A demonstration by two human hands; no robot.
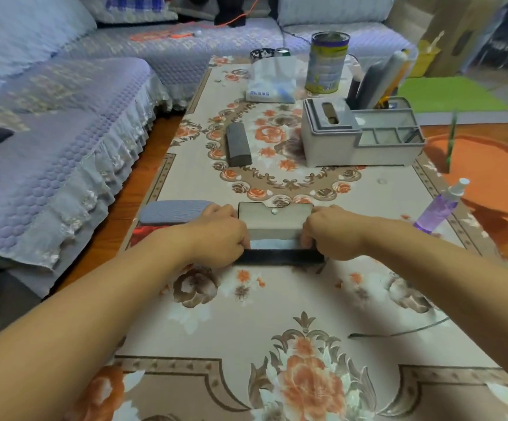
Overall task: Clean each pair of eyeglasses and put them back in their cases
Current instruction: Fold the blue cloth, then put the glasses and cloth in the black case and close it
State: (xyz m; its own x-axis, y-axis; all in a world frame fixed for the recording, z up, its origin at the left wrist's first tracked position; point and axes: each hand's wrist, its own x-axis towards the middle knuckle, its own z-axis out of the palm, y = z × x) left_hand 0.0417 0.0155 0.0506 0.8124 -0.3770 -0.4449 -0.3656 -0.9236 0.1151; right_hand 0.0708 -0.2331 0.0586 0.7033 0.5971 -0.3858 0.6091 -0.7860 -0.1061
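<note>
While your left hand and right hand curl round the ends of the open black case at mid-table (glasses not visible inside), you seem to be opening or closing it, so next steady it and check its contents.

I see both hands on an open black glasses case mid-table. Left hand grips its left end, right hand grips the right end, fingers curled in over the opening. Flap w/ white snap stands up behind; smth pale inside, can't tell what. Blue-grey case sits just left of the left hand. Dark grey case lies farther back, closed. Purple spray bottle to the right, tilted. Grey organizer and a tin can at the far end of the floral table.
</note>
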